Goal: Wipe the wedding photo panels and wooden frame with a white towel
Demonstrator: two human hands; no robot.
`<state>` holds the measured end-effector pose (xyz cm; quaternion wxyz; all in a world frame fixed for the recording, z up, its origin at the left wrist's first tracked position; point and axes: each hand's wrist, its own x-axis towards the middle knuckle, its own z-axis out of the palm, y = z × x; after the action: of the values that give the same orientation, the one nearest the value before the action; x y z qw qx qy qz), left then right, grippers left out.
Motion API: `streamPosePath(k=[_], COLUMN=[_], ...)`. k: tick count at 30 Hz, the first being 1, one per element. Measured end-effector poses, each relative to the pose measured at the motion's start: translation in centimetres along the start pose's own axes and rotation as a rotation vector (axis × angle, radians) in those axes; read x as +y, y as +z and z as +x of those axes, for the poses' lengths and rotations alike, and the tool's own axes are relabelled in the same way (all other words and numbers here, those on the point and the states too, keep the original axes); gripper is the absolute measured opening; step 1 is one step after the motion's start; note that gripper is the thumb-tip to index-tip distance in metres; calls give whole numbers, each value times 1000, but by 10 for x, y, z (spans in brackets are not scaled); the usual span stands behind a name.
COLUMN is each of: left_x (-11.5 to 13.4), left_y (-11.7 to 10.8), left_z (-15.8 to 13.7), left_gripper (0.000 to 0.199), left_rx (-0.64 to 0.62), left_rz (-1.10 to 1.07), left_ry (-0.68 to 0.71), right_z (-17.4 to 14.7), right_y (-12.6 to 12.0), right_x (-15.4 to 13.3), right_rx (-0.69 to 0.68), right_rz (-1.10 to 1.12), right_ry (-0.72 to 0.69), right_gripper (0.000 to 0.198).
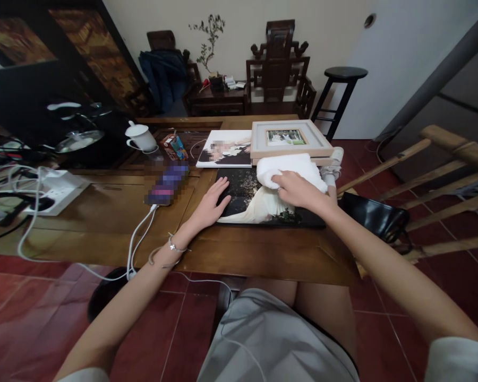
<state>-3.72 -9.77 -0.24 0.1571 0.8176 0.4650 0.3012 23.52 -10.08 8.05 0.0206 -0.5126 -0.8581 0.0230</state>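
Note:
A dark photo print (242, 199) with a pale dress in it lies flat on the wooden table in front of me. My left hand (213, 204) rests at its left edge, fingers stretched out and holding nothing. In my right hand (297, 188) is a folded white towel (302, 167), pressed down over the upper right part of the print and hiding it. Just behind lie another photo panel (227, 148) and a light wooden picture frame (290, 139) with a small photo inside, the frame resting on something of similar size.
Left on the table (207, 254) are a phone (167, 183) with a white cable, a drink carton (174, 147), a lidded white cup (141, 138) and a power strip (59, 191) with tangled cords. A wooden chair (422, 180) with a black bag (374, 215) stands at right.

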Motion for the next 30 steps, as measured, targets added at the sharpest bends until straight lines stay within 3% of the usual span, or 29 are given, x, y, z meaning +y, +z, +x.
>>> streamPosePath(k=[6, 10, 14, 18, 26, 30], left_x=[0, 1, 3, 3, -3, -8], left_y=[0, 1, 0, 0, 3, 3], left_z=[0, 0, 1, 1, 1, 1], left_gripper=[52, 51, 54, 52, 52, 50], left_rx=[-6, -9, -15, -19, -12, -19], left_rz=[0, 16, 21, 23, 8, -3], left_ry=[8, 5, 2, -1, 7, 14], right_z=[-53, -98, -117, -98, -11, 17], right_y=[13, 18, 17, 11, 3, 1], right_x=[-32, -62, -81, -80, -49, -41], right_rx=[-47, -95, -131, -156, -56, -21], right_rz=[65, 93, 95, 103, 100, 100], right_ry=[-23, -112, -157, -140, -43, -26], right_gripper=[40, 42, 42, 45, 43, 43])
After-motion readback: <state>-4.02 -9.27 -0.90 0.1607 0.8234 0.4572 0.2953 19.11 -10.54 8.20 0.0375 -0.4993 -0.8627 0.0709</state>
